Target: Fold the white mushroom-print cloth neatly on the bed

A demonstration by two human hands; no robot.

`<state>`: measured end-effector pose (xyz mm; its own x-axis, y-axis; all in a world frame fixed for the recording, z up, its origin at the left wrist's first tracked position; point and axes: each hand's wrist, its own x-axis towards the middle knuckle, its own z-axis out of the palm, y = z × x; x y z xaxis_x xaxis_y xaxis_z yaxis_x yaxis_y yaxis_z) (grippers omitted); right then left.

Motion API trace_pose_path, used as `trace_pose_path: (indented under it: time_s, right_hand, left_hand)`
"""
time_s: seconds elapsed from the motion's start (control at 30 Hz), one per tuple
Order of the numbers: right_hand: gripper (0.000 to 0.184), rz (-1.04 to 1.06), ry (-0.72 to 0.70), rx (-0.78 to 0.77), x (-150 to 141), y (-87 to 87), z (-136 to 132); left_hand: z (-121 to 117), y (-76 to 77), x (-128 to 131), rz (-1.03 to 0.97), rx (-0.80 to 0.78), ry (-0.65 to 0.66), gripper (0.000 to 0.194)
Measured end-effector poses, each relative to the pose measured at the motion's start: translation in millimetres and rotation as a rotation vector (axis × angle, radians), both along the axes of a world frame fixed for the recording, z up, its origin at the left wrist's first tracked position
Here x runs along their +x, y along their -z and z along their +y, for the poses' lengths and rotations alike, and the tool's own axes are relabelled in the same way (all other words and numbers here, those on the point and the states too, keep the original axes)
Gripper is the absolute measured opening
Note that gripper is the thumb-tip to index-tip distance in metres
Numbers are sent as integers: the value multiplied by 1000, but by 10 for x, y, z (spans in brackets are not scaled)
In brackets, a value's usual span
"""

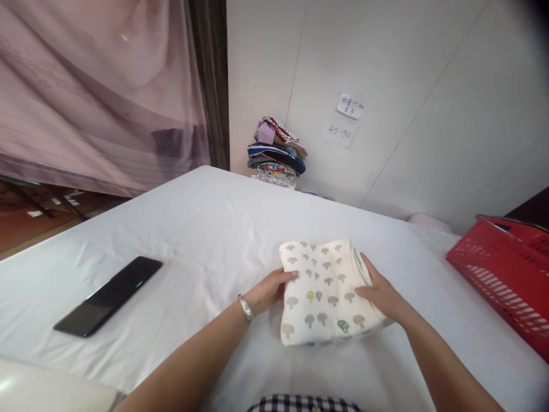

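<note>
A folded cream cloth with a mushroom print [322, 292] lies on the white sheet [201, 229] in front of me. My left hand [269, 290] holds its left edge, fingers curled onto the fabric; a bracelet sits on that wrist. My right hand [379, 292] grips the cloth's right edge, thumb on top and fingers along the folded layers.
A dark phone [109, 295] lies face up at the left on the sheet. A red plastic basket [508, 274] stands at the right edge. A stack of folded clothes [277, 153] sits against the far wall, below paper notes [349, 106]. A curtain hangs at left.
</note>
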<state>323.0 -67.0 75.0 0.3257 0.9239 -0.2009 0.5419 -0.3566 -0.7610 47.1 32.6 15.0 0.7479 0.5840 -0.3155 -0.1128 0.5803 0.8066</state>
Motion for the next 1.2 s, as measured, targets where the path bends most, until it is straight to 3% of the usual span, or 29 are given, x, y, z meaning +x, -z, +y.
trace_pose_path:
  time_s: [0.17, 0.3, 0.43, 0.57, 0.8, 0.9, 1.03, 1.2]
  right_hand:
    - [84, -540, -284, -40, -443, -245, 99]
    - [80, -954, -559, -3, -978, -235, 63]
    - [78, -1201, -582, -61, -1333, -154, 41]
    - [78, -1184, -598, -134, -1409, -179, 64]
    - [77, -1051, -509, -56, -1358, -273, -32]
    - [73, -883, -502, 1, -1238, -346, -94]
    - [98, -637, -460, -26, -1010, -430, -179]
    - [118, -583, -406, -64, -759, -454, -280]
  left_hand:
    - [-113, 21, 83, -134, 38, -26, 53]
    - [-144, 76, 152, -163, -5, -129, 50]
    - [-146, 125, 173, -136, -17, -221, 43]
    - [-141, 143, 173, -143, -5, -228, 45]
    - [-170, 63, 151, -223, 87, -145, 48]
    - [-181, 10, 145, -227, 133, -105, 50]
    - [-210, -56, 217, -199, 145, -54, 58]
    - [-281, -80, 455, -175, 94, -26, 78]
